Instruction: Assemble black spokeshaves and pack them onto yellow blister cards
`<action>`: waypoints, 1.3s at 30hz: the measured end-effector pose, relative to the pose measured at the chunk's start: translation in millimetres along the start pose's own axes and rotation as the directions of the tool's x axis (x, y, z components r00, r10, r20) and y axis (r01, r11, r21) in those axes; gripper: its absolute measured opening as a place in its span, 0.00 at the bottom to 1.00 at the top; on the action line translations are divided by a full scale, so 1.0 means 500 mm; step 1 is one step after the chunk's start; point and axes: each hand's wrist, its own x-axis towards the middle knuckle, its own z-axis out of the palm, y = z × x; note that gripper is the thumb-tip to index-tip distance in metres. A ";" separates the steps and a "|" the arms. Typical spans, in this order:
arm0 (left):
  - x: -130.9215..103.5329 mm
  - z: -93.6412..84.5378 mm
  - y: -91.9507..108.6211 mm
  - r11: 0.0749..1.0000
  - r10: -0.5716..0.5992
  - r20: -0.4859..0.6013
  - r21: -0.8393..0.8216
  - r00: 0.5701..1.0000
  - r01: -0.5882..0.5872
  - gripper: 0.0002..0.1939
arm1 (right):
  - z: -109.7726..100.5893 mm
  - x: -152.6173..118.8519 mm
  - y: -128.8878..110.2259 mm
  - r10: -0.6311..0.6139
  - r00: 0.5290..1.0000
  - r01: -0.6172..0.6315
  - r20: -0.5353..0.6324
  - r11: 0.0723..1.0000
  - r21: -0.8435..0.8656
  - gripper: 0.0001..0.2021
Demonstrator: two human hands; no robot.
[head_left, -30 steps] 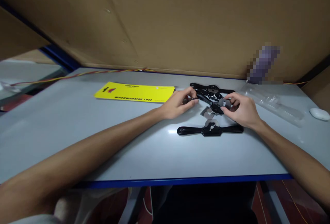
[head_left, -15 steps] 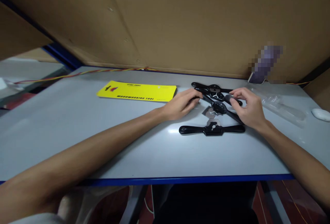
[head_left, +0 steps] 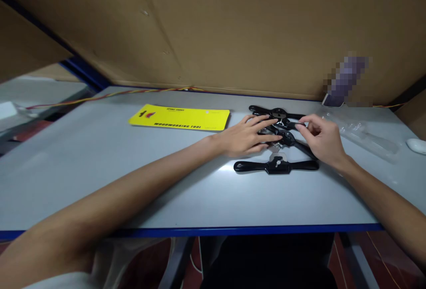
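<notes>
Several black spokeshaves lie close together at the right of the table. My left hand (head_left: 244,137) is open, its fingers spread over the left ends of the middle spokeshave (head_left: 286,138) and the ones behind it, partly hiding them. With thumb and index finger, my right hand (head_left: 324,140) pinches the right handle end of another black spokeshave (head_left: 290,125). Behind this is the rearmost spokeshave (head_left: 278,113). Closest to me, a spokeshave (head_left: 278,167) lies level, a metal blade showing at its middle. A loose metal blade (head_left: 276,148) shows partly below my left fingers.
A yellow card (head_left: 179,117) printed "woodworking tool" lies left of my hands. Clear plastic packaging (head_left: 369,140) and a white computer mouse (head_left: 416,146) are at the right. A pixelated purple object (head_left: 346,80) leans on the cardboard wall (head_left: 233,32). Red and yellow wires (head_left: 133,91) run along the back.
My left hand has moved right and spread its fingers over the spokeshaves. My right hand keeps its pinch near the handle end, and the dark rounded piece at its fingertips no longer shows.
</notes>
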 end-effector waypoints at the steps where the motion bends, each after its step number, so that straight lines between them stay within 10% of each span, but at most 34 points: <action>1: -0.002 0.000 -0.001 1.000 0.005 -0.022 -0.007 1.000 -0.005 0.22 | 0.001 -0.001 0.000 0.041 0.999 -0.042 0.020 0.997 0.059 0.06; 31: -0.006 0.000 0.006 0.987 -0.062 -0.181 -0.157 0.981 0.034 0.15 | 0.010 0.007 0.031 -0.022 0.960 0.056 0.279 0.992 -0.114 0.14; 39: -0.001 -0.003 0.015 0.902 -0.332 -0.362 -0.393 0.871 0.180 0.12 | 0.012 0.009 0.030 0.051 0.949 -0.041 0.312 0.998 -0.038 0.19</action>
